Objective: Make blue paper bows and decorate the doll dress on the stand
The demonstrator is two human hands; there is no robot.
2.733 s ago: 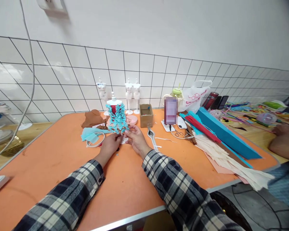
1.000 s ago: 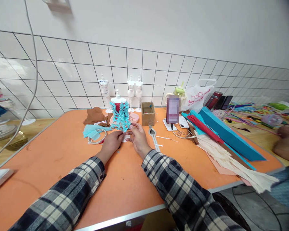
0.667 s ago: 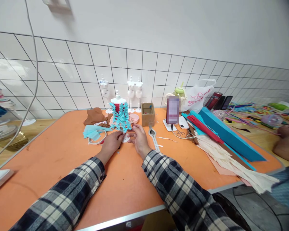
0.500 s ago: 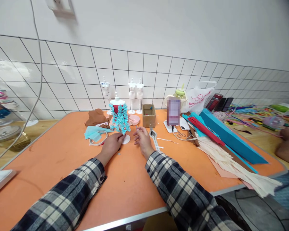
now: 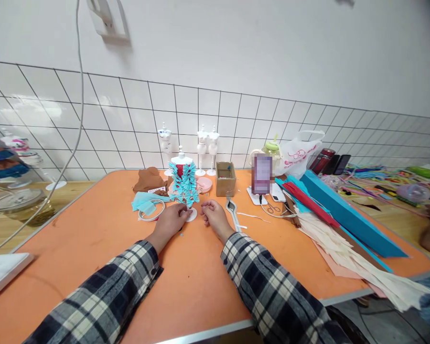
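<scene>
Where the dress form (image 5: 184, 181) stands: upright on the far half of the orange surface (image 5: 189, 296); clock is centred on it, 12 toward the wall. White base (image 5: 192, 216) shows toward 5.
Left hand (image 5: 172, 220): at 7 o'clock, fingers curled in, tips at the base and lower hem. Looks like contact; can't tell if it pinches anything.
Right hand (image 5: 215, 219): at 4 o'clock, half curled, tips near each other, apart from the form. Can't tell if a small piece sits between them.
Cyan ruffles (image 5: 188, 179): probably thin, soft, easy to crush or pull off. Don't grip there.
Form body: likely light, stiff and tippy. Take hold at the white neck (image 5: 181, 152), or pin the base rim down.
Tight sides: white ring (image 5: 161, 210) at 8, brown cloth (image 5: 147, 180) at 10, pink dish (image 5: 205, 184) at 1, cardboard box (image 5: 225, 188) at 2, grey tool (image 5: 232, 214) at 3.
Metal edge (image 5: 208, 332): 6 o'clock, well apart from the base.
Room: best toward 6 to 8, past the ring; elbows have slack there.
</scene>
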